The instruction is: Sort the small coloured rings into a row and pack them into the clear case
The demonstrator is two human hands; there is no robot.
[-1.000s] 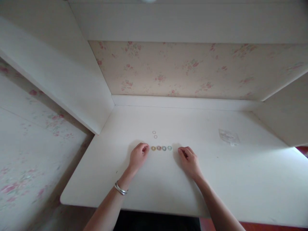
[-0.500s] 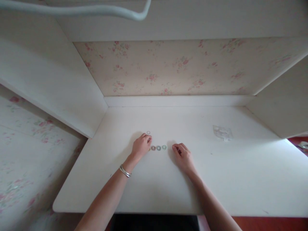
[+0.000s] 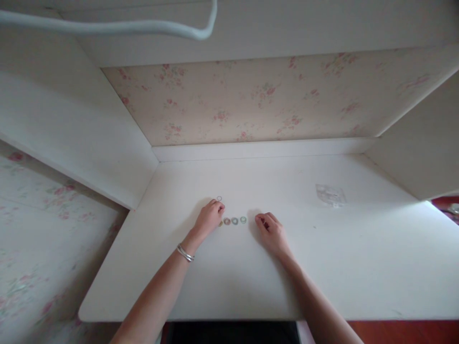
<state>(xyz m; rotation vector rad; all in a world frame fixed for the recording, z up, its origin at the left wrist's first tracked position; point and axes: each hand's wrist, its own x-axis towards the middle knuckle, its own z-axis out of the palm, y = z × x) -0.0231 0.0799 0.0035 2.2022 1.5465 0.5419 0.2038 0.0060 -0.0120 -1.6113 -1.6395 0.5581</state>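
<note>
On the white desk [image 3: 251, 282] a short row of small coloured rings [image 3: 234, 220] lies between my two hands. My left hand [image 3: 209, 218], with a silver bracelet on its wrist, rests with fingers curled, its fingertips pinched at the spot of a small thin ring and covering the row's left end. One more thin ring [image 3: 219, 198] lies just beyond those fingertips. My right hand [image 3: 271, 231] rests on the desk right of the row, fingers loosely curled, touching no ring.
A small clear plastic bag [image 3: 330, 195] lies at the right back of the desk. White side panels and a flowered back wall enclose the desk. A white cable [image 3: 107, 27] hangs across the top of the view.
My left hand has moved forward from the row's left end to the nearer of the two thin rings, which is now hidden under its fingertips. The right hand has stayed in place.
</note>
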